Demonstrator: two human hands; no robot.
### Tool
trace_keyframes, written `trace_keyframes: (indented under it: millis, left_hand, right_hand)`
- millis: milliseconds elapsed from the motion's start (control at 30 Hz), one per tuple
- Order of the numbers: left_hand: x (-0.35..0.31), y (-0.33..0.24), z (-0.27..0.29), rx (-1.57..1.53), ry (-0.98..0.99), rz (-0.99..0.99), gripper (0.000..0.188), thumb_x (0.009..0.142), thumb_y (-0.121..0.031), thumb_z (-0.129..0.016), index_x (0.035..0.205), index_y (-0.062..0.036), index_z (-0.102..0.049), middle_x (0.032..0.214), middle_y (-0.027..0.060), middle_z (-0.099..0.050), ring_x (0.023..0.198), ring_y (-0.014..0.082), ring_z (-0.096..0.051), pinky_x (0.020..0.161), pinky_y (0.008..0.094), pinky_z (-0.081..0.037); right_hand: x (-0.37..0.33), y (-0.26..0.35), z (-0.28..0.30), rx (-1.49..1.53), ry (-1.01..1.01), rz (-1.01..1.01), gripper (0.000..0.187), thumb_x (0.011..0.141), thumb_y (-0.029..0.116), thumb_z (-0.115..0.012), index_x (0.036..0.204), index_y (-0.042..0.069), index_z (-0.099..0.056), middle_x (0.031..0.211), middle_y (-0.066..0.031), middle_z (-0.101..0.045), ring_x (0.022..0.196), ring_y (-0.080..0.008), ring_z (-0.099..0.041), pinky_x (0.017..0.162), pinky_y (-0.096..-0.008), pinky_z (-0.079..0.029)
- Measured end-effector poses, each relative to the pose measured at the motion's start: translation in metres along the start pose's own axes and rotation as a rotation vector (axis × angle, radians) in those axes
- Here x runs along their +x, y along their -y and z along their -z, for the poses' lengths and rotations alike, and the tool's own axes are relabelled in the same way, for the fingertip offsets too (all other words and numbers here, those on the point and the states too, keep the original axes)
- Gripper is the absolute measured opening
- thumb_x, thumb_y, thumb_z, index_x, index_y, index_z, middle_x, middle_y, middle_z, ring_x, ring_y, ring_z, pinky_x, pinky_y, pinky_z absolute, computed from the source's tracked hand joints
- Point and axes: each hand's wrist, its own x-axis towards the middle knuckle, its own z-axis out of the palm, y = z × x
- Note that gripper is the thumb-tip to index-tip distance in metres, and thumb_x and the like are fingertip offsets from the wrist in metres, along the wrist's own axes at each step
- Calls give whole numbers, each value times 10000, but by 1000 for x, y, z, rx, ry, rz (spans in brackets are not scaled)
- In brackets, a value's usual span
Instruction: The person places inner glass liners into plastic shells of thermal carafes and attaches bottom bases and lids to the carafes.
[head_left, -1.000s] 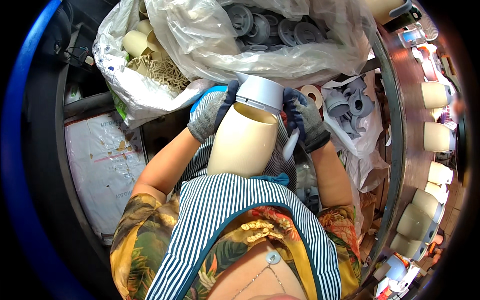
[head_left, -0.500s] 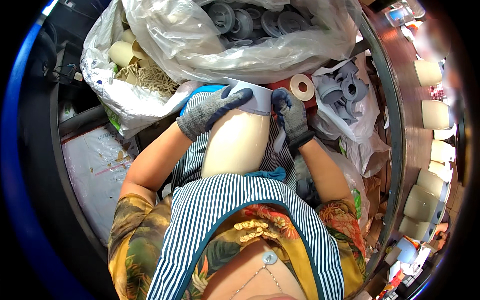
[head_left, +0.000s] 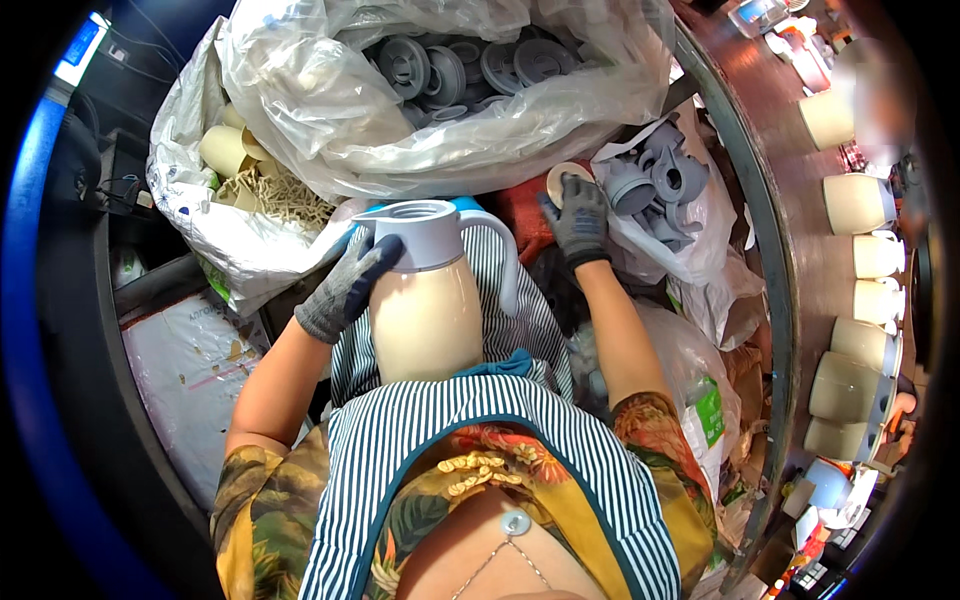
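A vacuum jug with a glossy cream body and a grey-blue collar, spout and handle stands upright in my lap. My left hand, in a grey knit glove with dark-blue fingers, is closed around its collar on the left side. The spout points left and the curved handle lies on the right. Farther right, my gloved right hand reaches onto a cream ring, fingers bent over its near part. That ring rests on a red thing; the fingertips cover some of it.
Ahead is a large clear plastic bag of grey round parts. A white sack with cream pieces stands left, a bag of grey-blue spouted collars right. Beyond a dark metal frame, several cream jugs line the brown surface.
My right hand has left the jug's collar and moved onto the cream ring. The jug has turned more upright, showing its handle, and my left hand has shifted to the collar's left side.
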Motion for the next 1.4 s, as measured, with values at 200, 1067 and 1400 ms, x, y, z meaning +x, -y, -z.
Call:
trace_keyframes:
  millis: [200,1067,1400]
  left_hand:
    - [17,-70,3,-506,-187,17,838,786,-464,-709,1366,54,-396,1307,151,-522,1212,221,-498,1039,349,-387]
    - [242,-58,-36,308,263,-358,866,804,-434,-712,1448,-20,-309,1419,205,-408,1338,306,-376,1118,381,-300]
    - [259,-150,-172,1110,175,-227,388,835,-286,-584,1148,-60,-629,963,171,-681,884,347,-658,796,427,-504]
  right_hand:
    - [4,-10,-15,260,-25,-58,535,801,377,-709,1212,80,-540,1053,-155,-615,976,-299,-595,950,-428,-433]
    - [68,-21,171,843,-377,-44,366,863,160,-654,1204,30,-621,1040,-117,-670,933,-266,-640,842,-382,-503]
    - [-77,-19,123,627,21,-354,424,829,307,-698,1185,85,-643,1020,-120,-672,941,-262,-638,861,-414,-470]
